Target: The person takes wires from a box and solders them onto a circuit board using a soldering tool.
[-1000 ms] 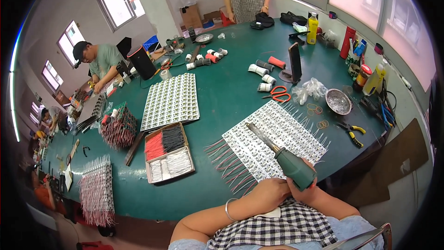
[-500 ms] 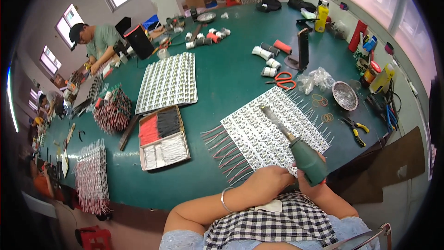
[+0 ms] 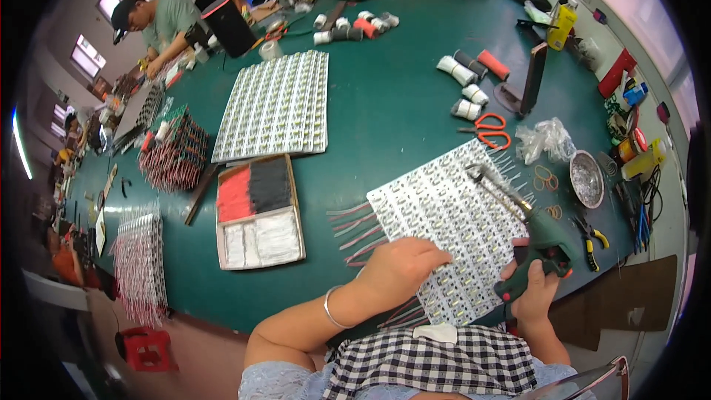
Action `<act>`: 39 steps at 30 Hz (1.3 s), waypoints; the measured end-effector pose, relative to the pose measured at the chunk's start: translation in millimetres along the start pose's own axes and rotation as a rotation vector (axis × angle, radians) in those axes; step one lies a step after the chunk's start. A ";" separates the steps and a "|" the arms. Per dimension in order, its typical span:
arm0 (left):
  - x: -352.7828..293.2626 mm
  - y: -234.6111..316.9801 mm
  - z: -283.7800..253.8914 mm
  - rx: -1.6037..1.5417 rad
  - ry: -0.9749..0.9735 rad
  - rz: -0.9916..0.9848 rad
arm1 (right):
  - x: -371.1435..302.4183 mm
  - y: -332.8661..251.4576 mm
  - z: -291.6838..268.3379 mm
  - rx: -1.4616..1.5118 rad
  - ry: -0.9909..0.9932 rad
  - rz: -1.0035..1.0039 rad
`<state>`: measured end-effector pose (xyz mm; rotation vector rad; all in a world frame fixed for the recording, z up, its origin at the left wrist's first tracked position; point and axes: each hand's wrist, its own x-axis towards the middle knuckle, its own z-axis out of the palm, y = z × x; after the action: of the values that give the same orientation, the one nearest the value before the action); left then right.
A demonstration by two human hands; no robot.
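Right hand (image 3: 536,293) grips the green soldering gun (image 3: 546,238). Left hand (image 3: 402,268): fingers bunched, contents unclear, white sheet (image 3: 443,211) beneath. Wires (image 3: 354,212) fringe its left edge; the stack (image 3: 275,107) beyond those fingers shows none.

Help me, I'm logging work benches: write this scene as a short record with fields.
Surface: green table
Left hand: fingertips together over the white circuit-board sheet; whether they hold anything cannot be told
Right hand: grips a green gun-shaped tool
Tool position: metal barrel over the sheet, pointing away from the person
Left of sheet: divided box with red, black and white wires
Right of sheet: metal bowl, yellow-and-black pliers
Near far corner: orange-handled scissors
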<state>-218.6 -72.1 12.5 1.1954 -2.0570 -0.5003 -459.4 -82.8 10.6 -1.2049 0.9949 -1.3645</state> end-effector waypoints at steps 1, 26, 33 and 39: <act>2.2 -1.5 0.6 0.010 0.004 0.044 | 2.5 1.1 4.1 0.055 0.012 0.058; -0.5 2.4 12.6 -0.120 -0.042 0.051 | -8.5 6.6 19.7 0.137 -0.169 0.238; -1.7 15.3 16.6 -0.119 -0.082 0.144 | -14.0 14.8 23.3 -0.117 -0.345 0.153; -6.2 9.7 10.2 -0.098 -0.123 0.128 | -18.6 12.7 11.4 -0.146 -0.388 0.296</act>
<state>-229.8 -62.0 9.3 0.9901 -2.1705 -0.6192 -446.4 -65.8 -2.7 -1.3097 0.9577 -0.8005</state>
